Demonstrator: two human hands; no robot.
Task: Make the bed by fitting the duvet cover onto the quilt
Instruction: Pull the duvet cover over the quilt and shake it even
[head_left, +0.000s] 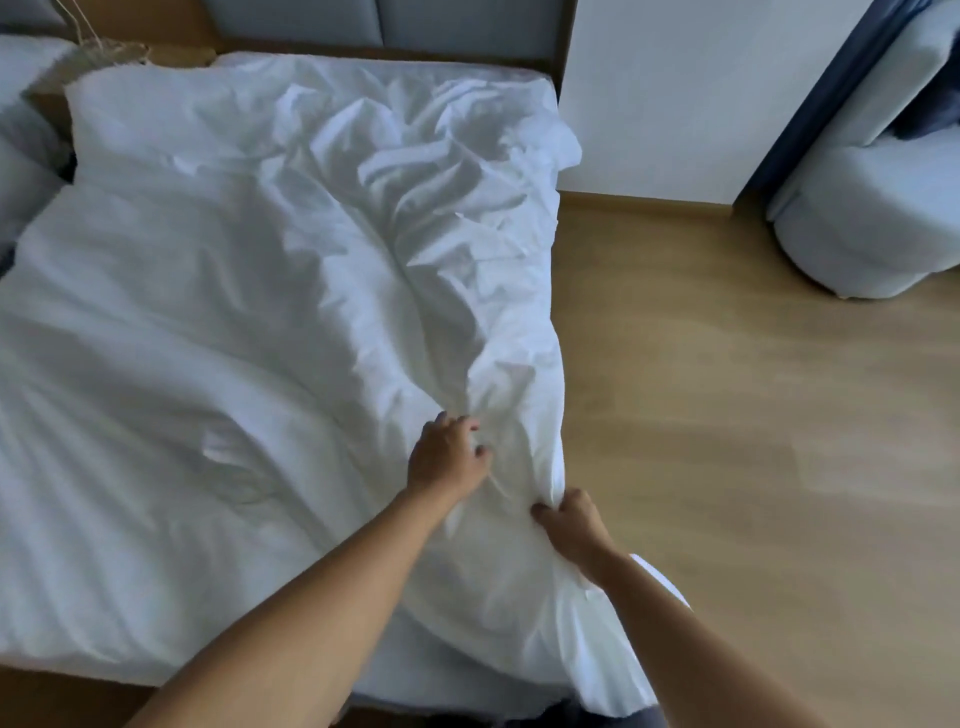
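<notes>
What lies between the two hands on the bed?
In the head view, only bunched white duvet cover lies between the left hand and the right hand; both grip it.

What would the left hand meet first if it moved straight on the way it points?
Probably only more duvet: the left hand points up the bed along its right side, towards the rumpled folds. Depth is unclear.

Both bare forearms reach forward and converge from the lower edge of the view. The left hand (448, 453) lies knuckles-up, its fingers (480, 451) curled and pinching white fabric. The right hand (571, 525), nearer and to the right, has its fingers curled, gripping a fold of fabric, thumb pointing left.
</notes>
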